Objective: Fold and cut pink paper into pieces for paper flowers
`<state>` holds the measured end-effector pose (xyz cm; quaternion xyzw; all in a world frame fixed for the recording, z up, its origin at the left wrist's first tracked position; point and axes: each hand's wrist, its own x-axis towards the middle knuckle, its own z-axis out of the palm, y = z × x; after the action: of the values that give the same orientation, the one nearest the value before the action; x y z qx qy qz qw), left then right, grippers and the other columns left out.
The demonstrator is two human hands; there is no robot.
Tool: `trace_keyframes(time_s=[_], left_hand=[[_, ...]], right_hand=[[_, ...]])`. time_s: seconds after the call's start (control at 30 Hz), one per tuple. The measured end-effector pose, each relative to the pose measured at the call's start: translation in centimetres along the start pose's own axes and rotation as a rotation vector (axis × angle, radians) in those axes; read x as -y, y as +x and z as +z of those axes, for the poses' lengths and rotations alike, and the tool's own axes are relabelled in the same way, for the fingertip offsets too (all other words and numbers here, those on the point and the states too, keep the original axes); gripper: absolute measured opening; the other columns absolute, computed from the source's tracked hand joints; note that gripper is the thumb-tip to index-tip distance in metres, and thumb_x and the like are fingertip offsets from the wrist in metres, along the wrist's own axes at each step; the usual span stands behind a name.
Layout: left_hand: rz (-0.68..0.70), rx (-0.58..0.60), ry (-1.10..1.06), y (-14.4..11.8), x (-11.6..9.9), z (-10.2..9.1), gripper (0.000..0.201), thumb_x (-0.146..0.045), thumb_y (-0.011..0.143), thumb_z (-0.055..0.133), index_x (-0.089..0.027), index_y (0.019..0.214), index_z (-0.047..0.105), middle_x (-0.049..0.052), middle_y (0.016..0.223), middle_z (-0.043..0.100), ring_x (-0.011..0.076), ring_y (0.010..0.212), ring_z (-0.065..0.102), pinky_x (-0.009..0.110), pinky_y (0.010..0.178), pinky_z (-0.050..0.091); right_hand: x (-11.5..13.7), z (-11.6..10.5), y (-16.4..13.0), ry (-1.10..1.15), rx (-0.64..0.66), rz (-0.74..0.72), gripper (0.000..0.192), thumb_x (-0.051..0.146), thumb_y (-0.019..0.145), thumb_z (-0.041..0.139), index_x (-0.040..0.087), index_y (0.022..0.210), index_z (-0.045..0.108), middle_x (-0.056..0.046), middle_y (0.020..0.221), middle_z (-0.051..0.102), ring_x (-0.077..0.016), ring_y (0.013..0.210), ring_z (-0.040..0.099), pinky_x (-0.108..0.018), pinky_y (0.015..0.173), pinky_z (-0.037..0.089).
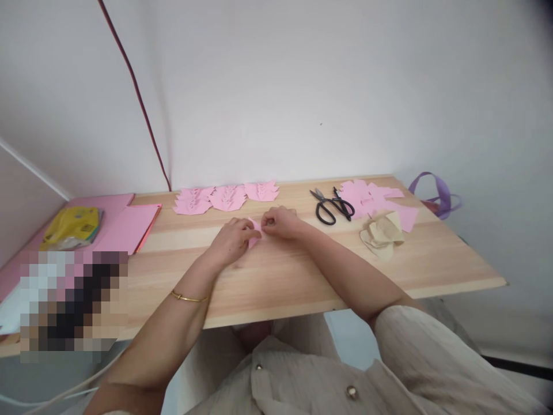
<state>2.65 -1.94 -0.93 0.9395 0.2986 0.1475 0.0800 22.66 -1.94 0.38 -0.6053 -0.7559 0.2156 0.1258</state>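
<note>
While both hands met near the middle of the wooden table point(302, 276), I watched them work a small pink paper piece point(254, 232) pinched between them. My left hand point(231, 239) had its fingers closed on the near-left edge of the piece, and my right hand point(280, 222) nipped the far-right edge with thumb and forefinger — both grips shut on the paper, which lay low against the tabletop.

I judged that paper to be very light and thin, soft enough to crease at a touch and easy to tear, so it wanted holding by its edges and corners with fingertips only, never squeezed across the middle. It would slide readily on the smooth wood.

Farther back, three folded pink shapes point(227, 197) sat in a row by the wall. Black scissors point(332, 204) lay to the right of my hands, apart from them, with loose pink sheets point(375, 199) beyond and crumpled tan paper point(382, 233) nearer on that side. A purple ribbon point(436, 193) hung at the far right corner. On the left lay a stack of pink paper point(127, 227) and a yellow packet point(71, 226) — well away from the work.
</note>
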Motion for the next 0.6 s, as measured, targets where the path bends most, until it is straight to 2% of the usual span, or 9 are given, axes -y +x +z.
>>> trace_keyframes(time_s=[0.2, 0.37, 0.6], left_hand=[[0.029, 0.035, -0.022, -0.6, -0.4, -0.8, 0.039, -0.004, 0.076, 0.043, -0.025, 0.095, 0.069, 0.006, 0.101, 0.06, 0.0187, 0.096, 0.051, 0.035, 0.088, 0.04], [0.009, 0.053, -0.021, -1.0, -1.0, -1.3, 0.032, -0.01, 0.08, 0.045, -0.024, 0.096, 0.069, 0.008, 0.105, 0.06, 0.0203, 0.098, 0.052, 0.036, 0.087, 0.042], [-0.013, 0.053, -0.006, -2.9, -1.3, -1.2, 0.037, -0.007, 0.078, 0.045, -0.022, 0.103, 0.067, 0.009, 0.115, 0.06, 0.0214, 0.105, 0.052, 0.039, 0.092, 0.042]], right_hand=[[-0.3, -0.1, 0.1, 0.024, 0.003, -0.022, 0.012, 0.033, 0.073, 0.058, 0.028, 0.077, 0.068, 0.0, 0.088, 0.067, -0.0209, 0.095, 0.053, -0.037, 0.084, 0.032], [-0.5, 0.0, 0.1, 0.057, 0.003, -0.029, 0.012, 0.03, 0.072, 0.057, 0.027, 0.078, 0.068, 0.001, 0.087, 0.067, -0.0183, 0.09, 0.055, -0.037, 0.086, 0.032], [-0.6, -0.2, 0.1, 0.073, 0.019, -0.019, 0.013, 0.032, 0.071, 0.058, 0.027, 0.078, 0.068, 0.001, 0.088, 0.067, -0.0182, 0.09, 0.056, -0.036, 0.086, 0.031]])
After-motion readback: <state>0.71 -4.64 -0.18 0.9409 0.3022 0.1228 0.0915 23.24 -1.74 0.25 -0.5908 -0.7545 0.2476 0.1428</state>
